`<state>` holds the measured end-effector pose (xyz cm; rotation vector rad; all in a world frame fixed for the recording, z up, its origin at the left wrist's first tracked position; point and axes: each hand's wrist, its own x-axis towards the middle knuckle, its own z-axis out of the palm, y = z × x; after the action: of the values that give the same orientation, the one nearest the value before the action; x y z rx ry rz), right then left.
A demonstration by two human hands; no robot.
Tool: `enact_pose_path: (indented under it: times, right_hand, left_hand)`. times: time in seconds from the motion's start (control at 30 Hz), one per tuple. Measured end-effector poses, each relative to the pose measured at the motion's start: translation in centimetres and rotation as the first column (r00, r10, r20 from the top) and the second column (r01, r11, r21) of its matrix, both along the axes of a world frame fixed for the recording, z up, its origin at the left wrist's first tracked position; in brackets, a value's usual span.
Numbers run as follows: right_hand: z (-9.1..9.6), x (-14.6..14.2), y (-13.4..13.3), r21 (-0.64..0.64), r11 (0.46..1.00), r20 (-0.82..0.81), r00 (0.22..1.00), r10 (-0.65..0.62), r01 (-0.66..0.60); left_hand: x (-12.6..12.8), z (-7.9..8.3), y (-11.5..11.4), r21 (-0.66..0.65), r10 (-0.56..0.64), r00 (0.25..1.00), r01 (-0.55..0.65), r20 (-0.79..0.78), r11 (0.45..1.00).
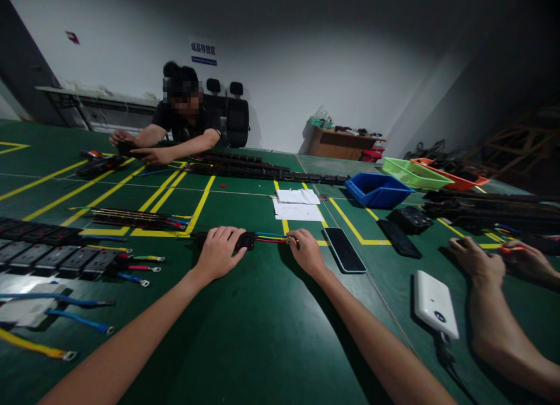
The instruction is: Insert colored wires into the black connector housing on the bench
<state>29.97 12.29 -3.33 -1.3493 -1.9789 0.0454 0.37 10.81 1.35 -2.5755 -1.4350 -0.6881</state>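
My left hand point(220, 250) lies curled over a black power strip module point(246, 240) on the green table point(262, 329), holding it down. Red, blue and yellow wires point(271, 237) run from the module's right end. My right hand point(306, 252) pinches the ends of those wires just to the right. A black phone point(344, 249) lies right beside my right hand.
Rows of black modules with coloured leads point(56, 256) lie at the left. A co-worker's hands point(481, 262) work at the right, near a white phone point(435, 303). Another person point(179, 131) sits across the table. Paper sheets point(297, 209) and blue point(378, 189), green point(411, 171) and orange bins stand beyond.
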Motion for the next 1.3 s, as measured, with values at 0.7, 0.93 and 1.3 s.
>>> enact_pose_path:
  times: [0.7,0.93,1.3]
  right_hand:
    - [0.41,-0.17,-0.20,-0.012,1.000,-0.027,1.000,0.008,-0.008]
    - [0.40,-0.20,-0.28,-0.015,1.000,-0.011,1.000,0.017,-0.017]
    - [0.38,-0.15,-0.17,-0.028,0.999,-0.016,1.000,0.017,-0.017]
  left_hand:
    - [0.05,-0.01,0.04,-0.004,0.003,1.000,-0.003,0.004,1.000]
    - [0.00,-0.02,0.01,-0.008,0.001,1.000,-0.001,0.009,1.000]
    - [0.06,0.14,-0.05,-0.017,-0.004,1.000,0.004,0.026,1.000]
